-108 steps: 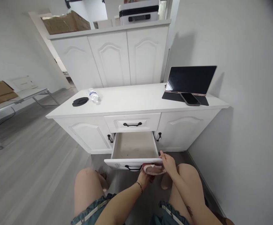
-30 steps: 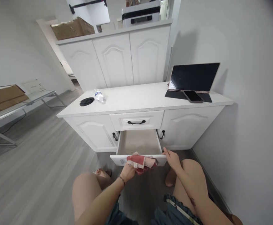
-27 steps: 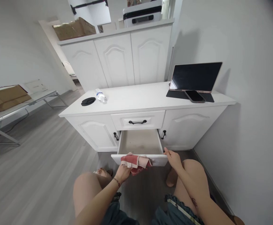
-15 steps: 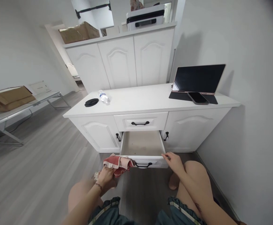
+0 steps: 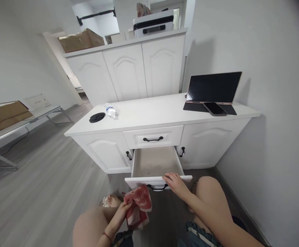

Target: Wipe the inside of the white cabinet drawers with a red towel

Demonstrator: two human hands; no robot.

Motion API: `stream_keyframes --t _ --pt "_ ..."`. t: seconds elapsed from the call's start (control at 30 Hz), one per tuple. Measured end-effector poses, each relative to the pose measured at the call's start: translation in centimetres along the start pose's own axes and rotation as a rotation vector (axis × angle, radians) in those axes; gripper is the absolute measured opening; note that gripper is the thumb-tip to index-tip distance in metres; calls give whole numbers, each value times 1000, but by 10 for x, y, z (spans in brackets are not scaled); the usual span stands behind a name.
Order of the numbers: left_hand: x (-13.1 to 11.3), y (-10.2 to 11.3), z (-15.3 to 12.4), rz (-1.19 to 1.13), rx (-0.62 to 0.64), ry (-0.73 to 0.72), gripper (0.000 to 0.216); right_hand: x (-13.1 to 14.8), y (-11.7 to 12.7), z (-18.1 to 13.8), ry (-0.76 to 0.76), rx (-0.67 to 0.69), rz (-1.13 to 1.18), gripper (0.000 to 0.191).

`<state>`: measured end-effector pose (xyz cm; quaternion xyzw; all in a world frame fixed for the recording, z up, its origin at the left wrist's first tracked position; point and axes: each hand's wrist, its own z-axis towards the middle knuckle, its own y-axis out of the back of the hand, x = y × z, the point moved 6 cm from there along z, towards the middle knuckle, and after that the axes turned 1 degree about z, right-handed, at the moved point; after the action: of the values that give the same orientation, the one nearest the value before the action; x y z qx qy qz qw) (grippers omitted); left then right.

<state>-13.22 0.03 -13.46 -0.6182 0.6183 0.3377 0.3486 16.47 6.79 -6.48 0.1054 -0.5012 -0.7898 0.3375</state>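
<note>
A red and pale pink cloth (image 5: 139,203) hangs bunched in my left hand (image 5: 121,212), whose fingers are closed on it. The hand is low, in front of and below the pulled-out lower drawer (image 5: 139,179). My right hand (image 5: 175,185) has its fingers hooked over the top edge of that drawer's front, right of the middle. Only a few tiny specks show on the drawer's bottom. Its black handle (image 5: 156,188) sits on the front just below, partly covered by the cloth's upper corner and my right hand.
A closed upper drawer (image 5: 153,137) sits above, between two cabinet doors with black handles. On the white cabinet top (image 5: 144,115) are a clear bottle (image 5: 110,110), a black flat object (image 5: 97,117), a tablet (image 5: 213,87) and a phone (image 5: 215,109). My knees flank the drawer.
My left hand has drawn the cloth off the drawer's front edge, down and toward me. My right hand has slid left along that edge from its right corner. The view has shifted slightly.
</note>
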Motion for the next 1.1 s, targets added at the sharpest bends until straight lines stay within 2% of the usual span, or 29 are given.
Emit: stream_keyframes --t 0.13,0.3,0.37,0.5,0.6,0.77,0.93,1.1 --pt "13 -27 -2 -288 98 100 44 0 -4 3 42 -54 -35 36" --pt "7 -52 3 -473 194 183 43 6 -19 9 -6 -16 -116 25" --pt "0 -57 11 -509 179 182 41 13 -24 14 -1 -11 -110 23" --pt "-12 -60 26 -483 13 168 46 17 -29 26 -68 45 -49 22" --pt "-18 -66 30 -554 -66 162 52 6 -32 36 -157 92 5 30" --pt "-23 -80 26 -878 -96 176 60 -25 -47 51 -250 180 59 49" --pt "-22 -86 32 -825 -73 215 64 -48 -62 69 -297 222 116 49" --pt "-13 -82 43 -766 -46 229 49 -66 -71 87 -323 277 146 43"
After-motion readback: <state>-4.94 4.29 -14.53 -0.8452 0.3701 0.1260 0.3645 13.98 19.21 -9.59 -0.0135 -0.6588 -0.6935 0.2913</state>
